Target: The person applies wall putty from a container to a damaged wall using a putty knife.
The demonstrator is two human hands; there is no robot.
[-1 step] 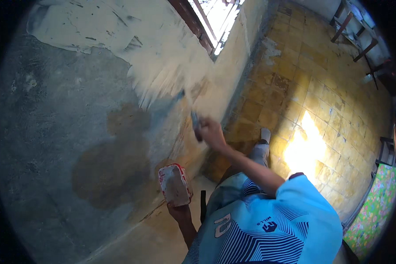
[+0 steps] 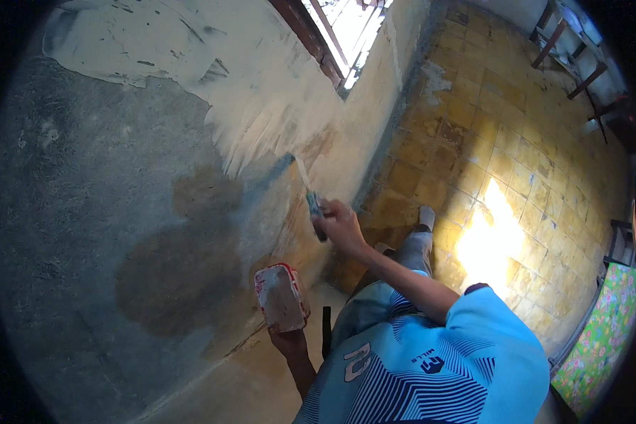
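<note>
My right hand (image 2: 343,227) is closed round the dark handle of a putty knife (image 2: 312,201). Its narrow pale blade points up at the wall (image 2: 141,141), and the tip meets its own shadow by the lower edge of a cream coat of filler (image 2: 275,113). Lower down, my left hand (image 2: 288,343) grips the near end of a red-rimmed rectangular tub (image 2: 281,295). Whitish paste smears the tub's inside and rim. Most of the left fingers are hidden beneath the tub.
A barred window (image 2: 346,35) opens in the wall above the coated part. Yellow tiles (image 2: 466,134) cover the floor to the right, with a bright sun patch. A wooden table (image 2: 572,42) stands at the far right, and a flowered green cloth (image 2: 601,325) hangs nearer.
The putty knife and my right hand have shifted slightly down, and the blade has lost its blur. My left hand and the tub have stayed in place.
</note>
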